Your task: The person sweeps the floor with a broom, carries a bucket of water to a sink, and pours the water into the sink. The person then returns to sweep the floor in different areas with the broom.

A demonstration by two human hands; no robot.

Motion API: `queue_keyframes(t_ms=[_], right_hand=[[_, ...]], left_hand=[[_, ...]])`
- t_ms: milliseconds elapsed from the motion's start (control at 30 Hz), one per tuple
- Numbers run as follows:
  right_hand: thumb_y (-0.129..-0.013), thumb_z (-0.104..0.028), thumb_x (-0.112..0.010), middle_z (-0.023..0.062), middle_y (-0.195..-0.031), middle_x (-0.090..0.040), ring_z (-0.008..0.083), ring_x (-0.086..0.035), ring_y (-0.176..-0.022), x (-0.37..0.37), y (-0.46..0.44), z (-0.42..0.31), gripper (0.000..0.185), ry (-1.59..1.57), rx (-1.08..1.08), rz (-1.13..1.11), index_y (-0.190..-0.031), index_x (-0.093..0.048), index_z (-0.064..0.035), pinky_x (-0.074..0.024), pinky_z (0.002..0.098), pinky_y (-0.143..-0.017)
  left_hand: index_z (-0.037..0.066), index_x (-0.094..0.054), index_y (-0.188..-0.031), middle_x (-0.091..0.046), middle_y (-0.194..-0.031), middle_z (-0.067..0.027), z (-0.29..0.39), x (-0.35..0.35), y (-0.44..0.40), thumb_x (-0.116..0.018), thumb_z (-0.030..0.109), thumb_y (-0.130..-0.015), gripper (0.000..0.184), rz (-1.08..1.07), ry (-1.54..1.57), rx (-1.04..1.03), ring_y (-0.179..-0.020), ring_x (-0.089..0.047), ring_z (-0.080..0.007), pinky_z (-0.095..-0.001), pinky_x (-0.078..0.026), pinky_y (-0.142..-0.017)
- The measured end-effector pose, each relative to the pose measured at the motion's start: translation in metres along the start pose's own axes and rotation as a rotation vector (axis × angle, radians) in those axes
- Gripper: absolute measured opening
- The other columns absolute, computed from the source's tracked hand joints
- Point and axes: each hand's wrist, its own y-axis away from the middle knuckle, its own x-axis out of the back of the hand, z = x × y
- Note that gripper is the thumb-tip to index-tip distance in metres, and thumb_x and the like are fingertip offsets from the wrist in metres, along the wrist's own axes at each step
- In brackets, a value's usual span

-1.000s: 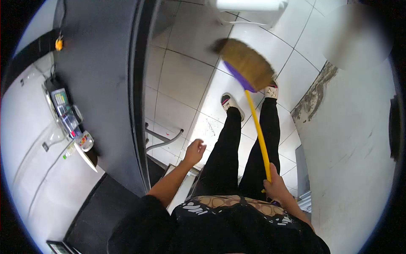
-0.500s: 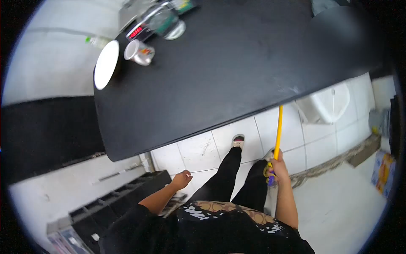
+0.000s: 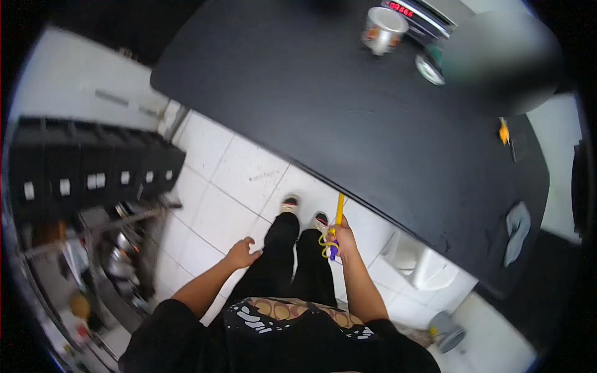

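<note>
Yellow and slim, the handle runs from the right hand, curled round it near its purple end, forward out of sight beneath the tabletop, well apart from the empty left hand, its fingers loosely spread.

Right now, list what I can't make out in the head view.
Head view, hidden: the far end of the yellow handle held in the right hand, behind the black tabletop.
Head view, covered: whatever lies behind the round blur at upper right.
Head view, too small: any writing on the white labels of the black bins.
</note>
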Motion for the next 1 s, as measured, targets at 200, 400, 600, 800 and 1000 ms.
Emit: queue_keyframes(t_ms=[200, 400, 600, 800, 1000], right_hand=[[-0.074, 0.004, -0.042, 0.0040, -0.055, -0.044, 0.0112, -0.040, -0.033, 0.029, 0.016, 0.034, 0.072, 0.521, 0.302, 0.220, -0.136, -0.010, -0.0181, -0.0357, 0.0236, -0.031], [-0.077, -0.006, -0.041, 0.0023, -0.053, -0.038, 0.0136, -0.039, -0.039, -0.008, -0.127, -0.028, 0.012, 0.512, 0.556, 0.381, -0.088, -0.038, -0.0090, -0.0337, 0.0266, -0.034], [-0.078, -0.007, -0.041, 0.0026, -0.059, -0.037, 0.0149, -0.037, -0.048, -0.086, -0.279, -0.108, 0.008, 0.322, 0.318, 0.100, -0.071, -0.036, -0.0076, -0.0329, 0.0288, -0.044], [-0.083, -0.020, -0.043, 0.0016, -0.054, -0.038, 0.0140, -0.037, -0.043, -0.154, -0.337, -0.111, 0.021, 0.490, 0.171, -0.008, -0.066, -0.039, -0.0106, -0.0299, 0.0268, -0.041], [-0.082, -0.031, -0.055, -0.0018, -0.047, -0.033, 0.0077, -0.030, -0.035, -0.056, -0.224, -0.101, 0.031, 0.434, 0.199, -0.051, -0.062, -0.039, -0.0138, -0.0222, 0.0218, -0.032]], left_hand=[[0.021, -0.026, -0.128, -0.024, -0.132, -0.0164, 0.011, -0.047, 0.000, -0.064, 0.049, -0.065, 0.079, -0.145, 0.059, 0.300, -0.112, -0.037, -0.0398, -0.0566, -0.033, -0.087], [0.016, -0.023, -0.130, -0.019, -0.134, -0.0203, -0.030, -0.072, 0.004, -0.068, 0.046, -0.061, 0.088, -0.073, 0.252, 0.341, -0.110, -0.037, -0.0427, -0.0496, -0.036, -0.088], [0.017, -0.028, -0.129, -0.018, -0.134, -0.0207, -0.054, -0.091, 0.003, -0.070, 0.040, -0.060, 0.084, 0.079, 0.358, 0.292, -0.113, -0.032, -0.0426, -0.0505, -0.032, -0.090], [0.017, -0.030, -0.128, -0.018, -0.133, -0.0210, -0.062, -0.093, -0.013, -0.071, 0.038, -0.059, 0.083, 0.161, 0.405, 0.231, -0.113, -0.030, -0.0433, -0.0528, -0.031, -0.089], [0.017, -0.032, -0.127, -0.017, -0.134, -0.0215, -0.059, -0.083, -0.019, -0.070, 0.039, -0.059, 0.081, 0.133, 0.438, 0.207, -0.113, -0.030, -0.0445, -0.0529, -0.031, -0.088]])
